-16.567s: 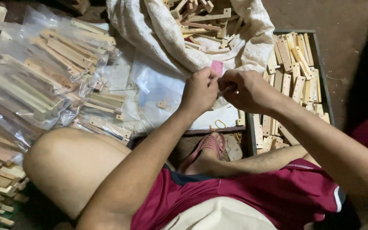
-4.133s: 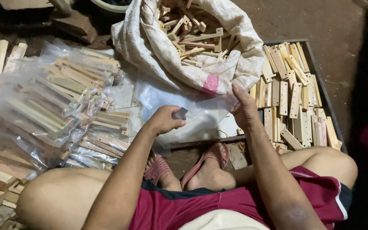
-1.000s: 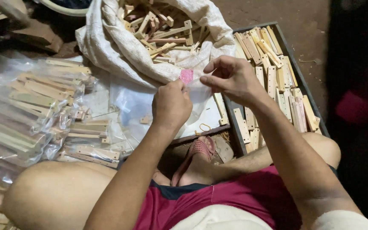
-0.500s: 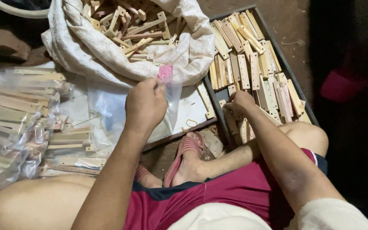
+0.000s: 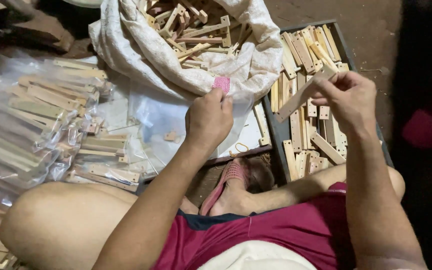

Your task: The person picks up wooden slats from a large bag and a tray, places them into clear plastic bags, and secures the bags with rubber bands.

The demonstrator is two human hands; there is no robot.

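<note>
Slanting upper-right to lower-left, wooden strip (image 5: 303, 94) pinched in right hand (image 5: 348, 100).

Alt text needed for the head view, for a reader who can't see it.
A seated person's right hand lifts a wooden strip above a tray of similar strips, while the left hand pinches a clear plastic bag. Beyond lie a white sack of wood pieces and filled packets.

Dim bare earthen floor (image 5: 371, 30)
</note>
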